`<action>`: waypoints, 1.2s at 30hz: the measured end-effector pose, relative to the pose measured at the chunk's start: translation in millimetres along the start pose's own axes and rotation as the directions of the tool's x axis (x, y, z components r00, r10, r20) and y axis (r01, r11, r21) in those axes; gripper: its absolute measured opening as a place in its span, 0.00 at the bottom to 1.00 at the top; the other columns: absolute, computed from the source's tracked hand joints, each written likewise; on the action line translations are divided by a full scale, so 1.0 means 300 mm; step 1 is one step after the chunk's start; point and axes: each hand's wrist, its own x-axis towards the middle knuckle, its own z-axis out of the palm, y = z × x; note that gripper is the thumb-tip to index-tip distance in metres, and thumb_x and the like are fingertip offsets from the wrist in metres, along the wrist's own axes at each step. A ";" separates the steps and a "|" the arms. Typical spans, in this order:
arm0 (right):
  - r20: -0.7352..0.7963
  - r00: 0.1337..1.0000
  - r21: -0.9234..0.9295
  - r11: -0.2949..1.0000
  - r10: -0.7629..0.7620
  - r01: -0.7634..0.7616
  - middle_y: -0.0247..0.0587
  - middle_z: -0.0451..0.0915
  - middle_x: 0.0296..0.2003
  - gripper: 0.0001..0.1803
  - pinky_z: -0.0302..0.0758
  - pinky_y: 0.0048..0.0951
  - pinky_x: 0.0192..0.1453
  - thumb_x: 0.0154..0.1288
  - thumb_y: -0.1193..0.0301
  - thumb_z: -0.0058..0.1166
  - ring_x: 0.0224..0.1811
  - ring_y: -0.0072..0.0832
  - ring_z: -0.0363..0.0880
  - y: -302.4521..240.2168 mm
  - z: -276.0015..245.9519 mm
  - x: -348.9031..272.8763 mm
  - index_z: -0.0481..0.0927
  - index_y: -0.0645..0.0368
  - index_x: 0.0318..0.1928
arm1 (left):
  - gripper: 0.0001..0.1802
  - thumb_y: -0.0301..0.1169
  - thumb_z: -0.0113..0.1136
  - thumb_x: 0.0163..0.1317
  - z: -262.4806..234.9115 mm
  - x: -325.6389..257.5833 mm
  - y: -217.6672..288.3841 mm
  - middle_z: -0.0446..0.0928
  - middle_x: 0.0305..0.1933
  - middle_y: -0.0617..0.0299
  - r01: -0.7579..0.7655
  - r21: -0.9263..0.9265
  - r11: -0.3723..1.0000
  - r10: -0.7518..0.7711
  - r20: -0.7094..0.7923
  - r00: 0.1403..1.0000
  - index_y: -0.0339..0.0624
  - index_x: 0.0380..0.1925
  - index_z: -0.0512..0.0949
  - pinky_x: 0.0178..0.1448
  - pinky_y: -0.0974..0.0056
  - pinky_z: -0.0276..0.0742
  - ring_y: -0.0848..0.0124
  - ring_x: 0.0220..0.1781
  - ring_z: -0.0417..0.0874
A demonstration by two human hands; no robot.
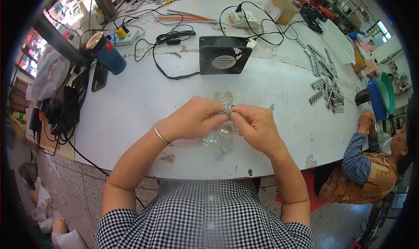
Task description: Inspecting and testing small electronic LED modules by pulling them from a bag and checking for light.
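left hand and right hand: fingertips pinch one small metal piece | piece mostly hidden by fingers | clear bits below: blurred on table

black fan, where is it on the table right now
In the head view the black fan stands on the white table just past centre, beyond both hands, with the blue cup to its left.

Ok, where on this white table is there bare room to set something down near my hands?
The widest bare patch lies between the left hand, the blue cup and the black fan. Another opens between the right hand and the grey metal strips. It is crowded under both hands, around the small clear pieces, and along the far edge with cables.
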 end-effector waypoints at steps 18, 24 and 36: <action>0.182 0.965 0.504 0.825 0.187 -0.256 0.28 0.78 0.25 0.10 0.70 0.19 0.28 0.72 0.70 0.53 0.23 0.13 0.73 -0.014 -0.010 -0.001 0.83 0.65 0.41 | 0.09 0.28 0.58 0.68 -0.038 -0.031 -0.056 0.78 0.27 0.65 -0.056 -0.543 0.838 0.205 0.218 0.954 0.31 0.37 0.81 0.32 0.73 0.74 0.80 0.27 0.76; 0.012 0.969 0.230 0.942 0.246 -0.242 0.28 0.79 0.24 0.10 0.72 0.18 0.27 0.71 0.70 0.53 0.22 0.13 0.74 -0.019 -0.004 0.017 0.83 0.64 0.41 | 0.09 0.23 0.57 0.65 0.021 -0.008 -0.053 0.81 0.35 0.60 -0.087 -0.392 0.916 0.003 -0.211 0.977 0.34 0.44 0.80 0.36 0.68 0.77 0.76 0.30 0.79; 0.008 0.995 0.043 0.994 0.103 -0.104 0.31 0.79 0.23 0.10 0.74 0.20 0.28 0.69 0.72 0.53 0.23 0.16 0.76 -0.009 0.007 0.033 0.82 0.67 0.40 | 0.20 0.22 0.68 0.50 0.047 -0.004 -0.086 0.78 0.28 0.56 -0.365 0.567 0.739 0.602 -0.310 0.736 0.37 0.45 0.79 0.29 0.61 0.78 0.61 0.26 0.81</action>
